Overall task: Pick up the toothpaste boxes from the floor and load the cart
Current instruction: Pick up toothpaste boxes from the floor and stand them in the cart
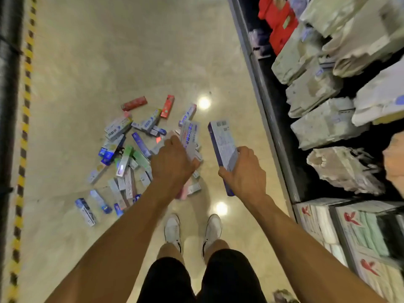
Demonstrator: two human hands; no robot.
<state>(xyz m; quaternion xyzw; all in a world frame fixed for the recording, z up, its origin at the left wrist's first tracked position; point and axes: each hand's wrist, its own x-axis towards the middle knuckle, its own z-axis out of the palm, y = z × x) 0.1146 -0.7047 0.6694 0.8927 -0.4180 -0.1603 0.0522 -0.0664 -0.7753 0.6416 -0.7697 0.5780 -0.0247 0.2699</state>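
1. Head view, looking straight down. The person stands with both bare arms stretched forward.
2. Left hand (pixel 172 162): back of the hand faces the camera, fingers curled round a pale toothpaste box with blue and red print (pixel 189 136). The box sticks out past the fingers, away from the body.
3. Right hand (pixel 244 171): wrapped round the near half of a long white toothpaste box with a dark blue-purple edge (pixel 223 143), thumb on the left edge and fingers on the right. The printed face is up and the far end points away.
4. The two held boxes sit side by side, apart and roughly parallel.
5. The remaining loose pile of mixed toothpaste boxes (pixel 131 154) (blue, white, green, pink) lies scattered on the glossy beige floor (pixel 109 51), ahead and left of the feet. The left hand overlaps the pile's right edge in frame.
6. Two red toothpaste boxes (pixel 133 103) lie at the far side of the pile, apart from each other.
7. White sneakers (pixel 172 230) sit just behind the pile, with black shorts (pixel 227 278) above them.
8. Right side: a dark rack with a grey metal rim (pixel 273 119) holds grey-white wrapped packs (pixel 323 125), with red packs (pixel 277 25) at the far end.
9. Nearer on the right, white packs with a red logo (pixel 349 219) are stacked.
10. A yellow-black hazard stripe (pixel 24 127) runs along the left edge of the floor.
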